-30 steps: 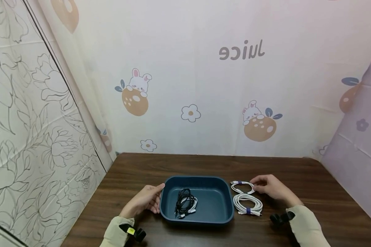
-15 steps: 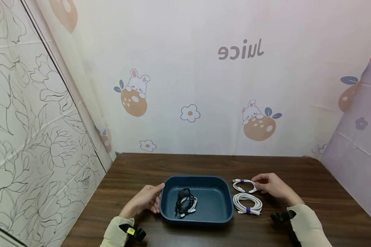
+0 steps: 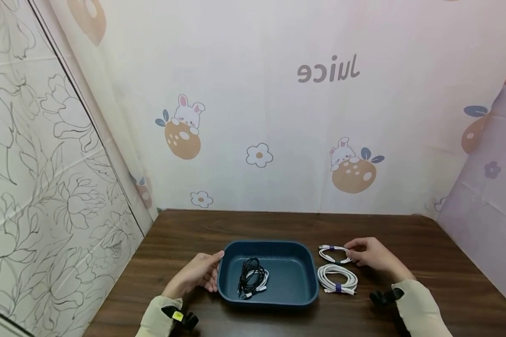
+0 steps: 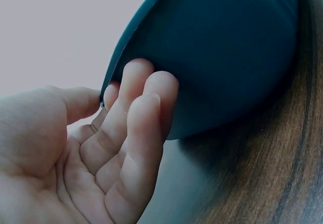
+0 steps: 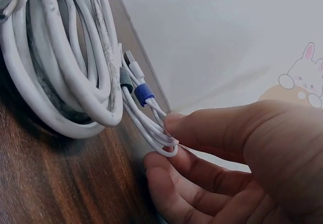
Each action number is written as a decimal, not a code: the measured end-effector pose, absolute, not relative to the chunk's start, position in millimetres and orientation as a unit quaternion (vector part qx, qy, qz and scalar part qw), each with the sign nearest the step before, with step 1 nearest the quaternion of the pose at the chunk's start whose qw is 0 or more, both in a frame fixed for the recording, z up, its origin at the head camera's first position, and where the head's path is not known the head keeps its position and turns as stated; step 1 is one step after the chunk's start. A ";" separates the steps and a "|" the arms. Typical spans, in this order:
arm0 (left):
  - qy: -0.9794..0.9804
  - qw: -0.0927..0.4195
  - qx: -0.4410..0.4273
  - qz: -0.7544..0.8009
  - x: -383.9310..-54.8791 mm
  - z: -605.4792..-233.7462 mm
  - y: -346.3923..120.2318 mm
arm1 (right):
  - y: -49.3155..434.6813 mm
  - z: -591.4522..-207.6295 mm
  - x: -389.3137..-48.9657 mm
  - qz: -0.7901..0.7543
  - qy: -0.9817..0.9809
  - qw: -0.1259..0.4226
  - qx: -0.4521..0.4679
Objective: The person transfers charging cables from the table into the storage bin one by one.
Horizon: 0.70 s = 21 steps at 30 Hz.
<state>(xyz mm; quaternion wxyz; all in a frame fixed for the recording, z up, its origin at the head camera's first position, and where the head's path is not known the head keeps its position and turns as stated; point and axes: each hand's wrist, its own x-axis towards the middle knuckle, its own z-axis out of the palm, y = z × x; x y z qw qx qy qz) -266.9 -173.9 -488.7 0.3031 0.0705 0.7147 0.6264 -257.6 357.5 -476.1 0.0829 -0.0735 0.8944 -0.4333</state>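
Dark wood grain runs along the worktop (image 3: 278, 225), with a printed curtain (image 3: 236, 93) behind its back edge. About midway between the left and right edges sits a blue tray (image 3: 293, 281), holding a black cable (image 3: 249, 277) and a white cable (image 3: 264, 280). The left hand (image 3: 198, 274) pinches the tray's left rim, thumb on top, fingers against the outer wall; a tug there could tilt or slide it. Off the tray's back right corner, the right hand (image 3: 373, 255) pinches the outer end of a thin white coil (image 3: 331, 248). Held only by that loop, it may swing or slip, and its plug (image 5: 134, 67) could catch the thick white coil (image 3: 338, 288) just in front, dragging that along; loose bands would let either unwind.
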 end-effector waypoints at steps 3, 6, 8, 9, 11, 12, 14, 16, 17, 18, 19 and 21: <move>0.714 0.306 0.069 0.626 -265.4 -488.9 -174.8 | 357.1 -478.0 -256.6 -0.437 0.892 0.085 -0.078; 0.713 0.308 0.069 0.626 -263.5 -489.3 -175.1 | 356.6 -478.6 -254.8 -0.440 0.890 0.086 -0.080; 0.712 0.308 0.070 0.627 -262.5 -489.4 -174.7 | 356.3 -478.0 -253.7 -0.442 0.890 0.084 -0.074; 0.712 0.308 0.071 0.627 -262.1 -489.4 -174.5 | 356.2 -477.5 -253.0 -0.443 0.890 0.084 -0.069; 0.712 0.308 0.072 0.627 -261.6 -489.1 -174.0 | 356.7 -476.4 -252.0 -0.443 0.890 0.081 -0.066; 0.712 0.308 0.073 0.626 -261.6 -488.8 -173.6 | 356.9 -475.8 -251.7 -0.443 0.891 0.080 -0.062; 0.713 0.307 0.074 0.626 -261.9 -488.1 -173.2 | 357.4 -474.8 -251.3 -0.442 0.892 0.077 -0.054; 0.714 0.306 0.073 0.626 -262.5 -487.1 -173.1 | 358.3 -474.4 -252.0 -0.436 0.895 0.072 -0.058; 0.714 0.305 0.073 0.626 -262.8 -486.7 -173.1 | 358.4 -474.2 -252.4 -0.436 0.896 0.069 -0.054; 0.714 0.304 0.074 0.626 -263.1 -486.3 -173.2 | 358.6 -474.2 -252.9 -0.434 0.897 0.065 -0.056; 0.714 0.304 0.075 0.626 -263.4 -486.0 -173.2 | 358.9 -474.3 -253.4 -0.433 0.897 0.062 -0.057; 0.713 0.305 0.076 0.626 -263.9 -485.7 -173.2 | 359.2 -473.9 -253.9 -0.431 0.899 0.056 -0.063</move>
